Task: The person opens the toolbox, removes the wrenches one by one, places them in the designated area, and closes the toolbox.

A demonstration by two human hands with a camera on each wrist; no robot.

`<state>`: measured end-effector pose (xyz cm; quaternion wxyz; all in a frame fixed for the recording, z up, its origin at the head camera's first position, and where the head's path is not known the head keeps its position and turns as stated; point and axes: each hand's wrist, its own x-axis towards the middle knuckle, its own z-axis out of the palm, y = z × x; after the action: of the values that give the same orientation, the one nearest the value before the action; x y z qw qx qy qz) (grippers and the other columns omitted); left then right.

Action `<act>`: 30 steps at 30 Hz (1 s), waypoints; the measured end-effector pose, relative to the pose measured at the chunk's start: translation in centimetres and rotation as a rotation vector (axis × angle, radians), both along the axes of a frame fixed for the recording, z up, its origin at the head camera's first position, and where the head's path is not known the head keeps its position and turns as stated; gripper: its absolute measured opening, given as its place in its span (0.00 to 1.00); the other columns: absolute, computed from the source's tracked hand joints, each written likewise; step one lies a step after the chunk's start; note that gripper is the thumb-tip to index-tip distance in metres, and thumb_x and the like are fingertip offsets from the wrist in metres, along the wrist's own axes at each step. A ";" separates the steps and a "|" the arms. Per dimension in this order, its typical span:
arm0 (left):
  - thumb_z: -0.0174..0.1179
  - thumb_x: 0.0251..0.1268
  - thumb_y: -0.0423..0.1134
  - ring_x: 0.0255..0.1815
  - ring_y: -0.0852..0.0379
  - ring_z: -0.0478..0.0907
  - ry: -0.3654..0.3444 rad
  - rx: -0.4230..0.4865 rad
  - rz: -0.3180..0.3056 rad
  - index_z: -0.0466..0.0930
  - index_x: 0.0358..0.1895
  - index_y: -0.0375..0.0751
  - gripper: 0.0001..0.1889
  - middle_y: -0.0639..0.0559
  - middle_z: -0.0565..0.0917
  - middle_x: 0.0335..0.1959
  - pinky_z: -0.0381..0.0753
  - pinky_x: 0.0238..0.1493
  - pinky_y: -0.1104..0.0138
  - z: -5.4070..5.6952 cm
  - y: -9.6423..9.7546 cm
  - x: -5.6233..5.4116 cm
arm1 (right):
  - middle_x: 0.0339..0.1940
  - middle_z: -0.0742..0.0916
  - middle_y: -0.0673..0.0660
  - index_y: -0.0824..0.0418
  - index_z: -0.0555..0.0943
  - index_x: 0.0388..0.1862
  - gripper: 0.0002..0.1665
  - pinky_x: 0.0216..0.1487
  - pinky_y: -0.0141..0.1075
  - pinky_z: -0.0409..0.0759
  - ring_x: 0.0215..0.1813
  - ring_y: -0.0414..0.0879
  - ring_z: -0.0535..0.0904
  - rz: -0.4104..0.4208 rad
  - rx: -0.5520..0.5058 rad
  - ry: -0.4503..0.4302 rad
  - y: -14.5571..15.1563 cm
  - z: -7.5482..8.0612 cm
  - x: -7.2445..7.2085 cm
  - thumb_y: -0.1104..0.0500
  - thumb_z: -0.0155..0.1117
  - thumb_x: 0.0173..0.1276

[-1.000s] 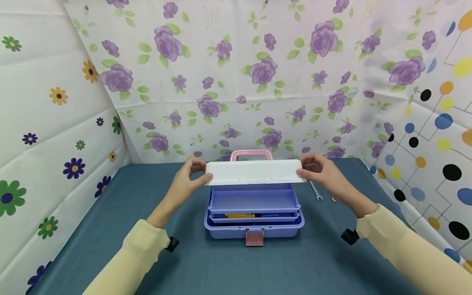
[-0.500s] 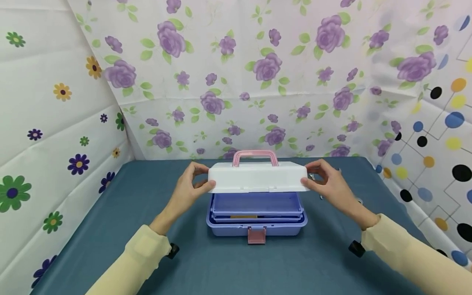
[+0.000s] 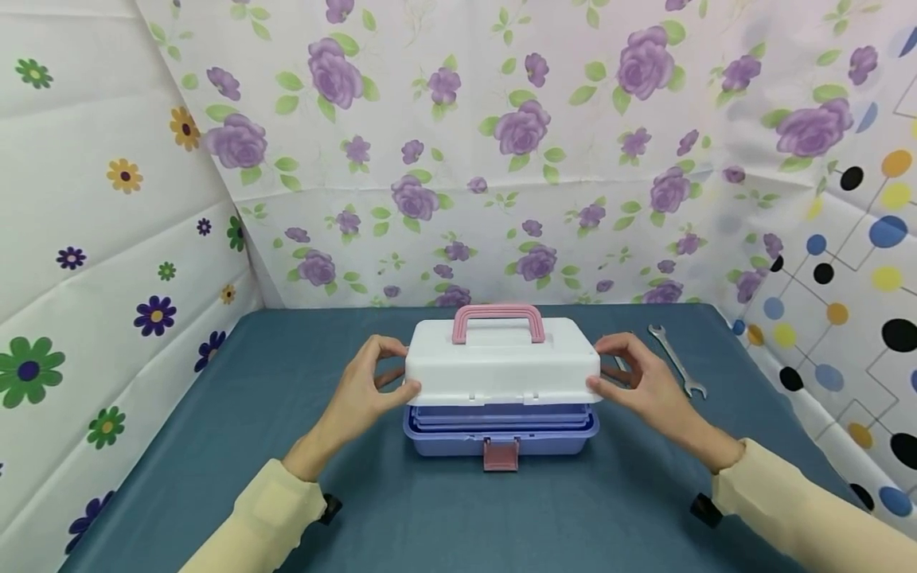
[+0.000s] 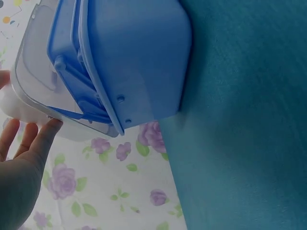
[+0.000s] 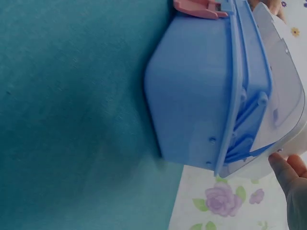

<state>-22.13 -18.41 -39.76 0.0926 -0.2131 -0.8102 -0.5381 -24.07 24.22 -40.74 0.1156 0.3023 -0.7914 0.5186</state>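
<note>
A toolbox with a blue-violet base (image 3: 447,446) stands in the middle of the table, its white lid (image 3: 501,374) tilted partly down over the blue trays (image 3: 501,415). My left hand (image 3: 358,394) holds the lid's left end, thumb at the front corner and fingers at the side. At the opposite end, my right hand (image 3: 641,390) grips the lid the same way. A gap between lid and base shows in both wrist views, with tray linkage arms (image 5: 247,115) inside. The pink handle (image 3: 497,311) stands up on the lid; the pink latch (image 3: 501,456) hangs down in front.
An open-ended wrench (image 3: 676,360) lies on the dark teal tablecloth (image 3: 458,517) right of the toolbox. Another metal piece (image 3: 620,364) is mostly hidden behind my right hand. Flowered sheets (image 3: 458,199) form walls at the back and left, and a dotted one stands right.
Both hands have swung the lid forward and down, so its top and handle show more and the trays less. The yellow item in the trays is now covered. The wrench has come into view.
</note>
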 end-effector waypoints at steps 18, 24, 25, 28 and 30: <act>0.77 0.61 0.33 0.64 0.46 0.71 -0.020 -0.081 -0.091 0.70 0.51 0.43 0.23 0.47 0.70 0.58 0.82 0.63 0.57 -0.8 -0.6 0.7 | 0.58 0.79 0.54 0.56 0.77 0.52 0.28 0.56 0.39 0.86 0.63 0.36 0.76 0.006 0.153 0.087 0.5 -1.2 0.9 0.68 0.82 0.57; 0.78 0.57 0.31 0.62 0.47 0.71 -0.034 -0.131 -0.125 0.69 0.49 0.43 0.25 0.48 0.69 0.55 0.82 0.63 0.57 -1.0 -0.8 0.7 | 0.57 0.79 0.56 0.55 0.75 0.52 0.31 0.56 0.43 0.86 0.63 0.36 0.75 0.032 0.203 0.090 0.7 -1.5 0.9 0.66 0.84 0.55; 0.78 0.57 0.30 0.62 0.47 0.71 -0.035 -0.135 -0.129 0.69 0.49 0.43 0.26 0.48 0.69 0.55 0.82 0.63 0.57 -1.0 -0.8 0.7 | 0.57 0.79 0.58 0.55 0.75 0.52 0.31 0.56 0.43 0.86 0.63 0.36 0.75 0.038 0.207 0.087 0.7 -1.6 0.9 0.66 0.84 0.55; 0.78 0.56 0.30 0.62 0.47 0.71 -0.036 -0.146 -0.136 0.69 0.49 0.44 0.26 0.48 0.68 0.55 0.82 0.63 0.56 -1.0 -0.7 0.8 | 0.57 0.78 0.58 0.55 0.75 0.52 0.32 0.57 0.44 0.85 0.63 0.36 0.74 0.044 0.220 0.091 0.7 -1.7 0.9 0.65 0.84 0.55; 0.79 0.56 0.30 0.62 0.47 0.70 -0.040 -0.152 -0.139 0.69 0.49 0.44 0.26 0.48 0.68 0.55 0.81 0.63 0.56 -1.0 -0.7 0.8 | 0.57 0.78 0.58 0.55 0.74 0.53 0.32 0.58 0.43 0.85 0.63 0.37 0.74 0.049 0.226 0.093 0.7 -1.7 0.9 0.65 0.84 0.55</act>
<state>-21.32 -19.13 -40.79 0.0225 -0.2643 -0.8337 -0.4844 -23.16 24.94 -42.40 0.1046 0.3566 -0.8310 0.4140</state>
